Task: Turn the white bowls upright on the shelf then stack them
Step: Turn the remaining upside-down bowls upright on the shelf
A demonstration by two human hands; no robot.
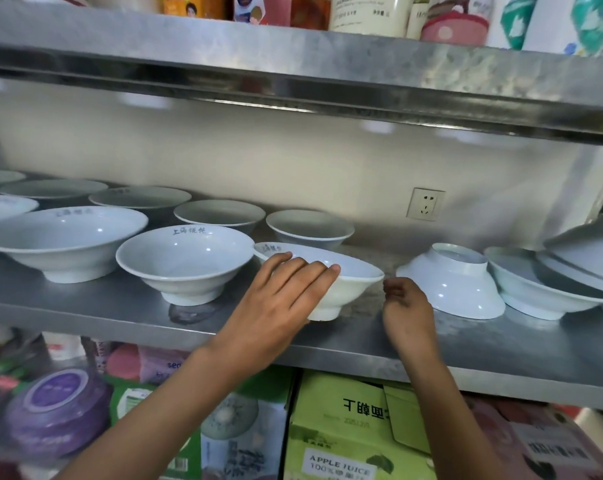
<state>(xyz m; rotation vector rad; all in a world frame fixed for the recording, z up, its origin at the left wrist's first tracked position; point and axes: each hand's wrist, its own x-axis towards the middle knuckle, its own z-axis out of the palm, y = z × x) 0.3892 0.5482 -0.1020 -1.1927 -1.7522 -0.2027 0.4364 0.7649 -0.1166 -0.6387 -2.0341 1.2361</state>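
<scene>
1. The person's left hand [286,292] is wrapped around the near side of a small white glazed bowl with a flared rim and a narrow foot [341,285]. The fingers lie curled over the rim and the palm sits against the outer wall. The bowl's foot looks to be on the stainless steel middle shelf [85,306], near the front edge, so my guess is the hand is there to steady it as it settles.

2. That bowl isn't level yet. Its mouth faces up but tips toward the right, with the left rim higher. So its axis, foot to mouth, leans off vertical a bit.

3. The right hand [405,299] hovers just beside the bowl's right rim with fingers loosely curled and holding nothing. It looks ready to catch or nudge.

4. To the left is a bunch of matching white bowls, already upright, in rows, the nearest one with blue lettering inside [184,261] sitting just beside the held one. None of those are stacked.

5. To the right is a white bowl still flipped [454,282], foot ring pointing up and back, leaning. Further right a few more bowls [549,289] are piled tilted against each other.

6. My read is the flipping is mostly done and the stacking hasn't started.
</scene>
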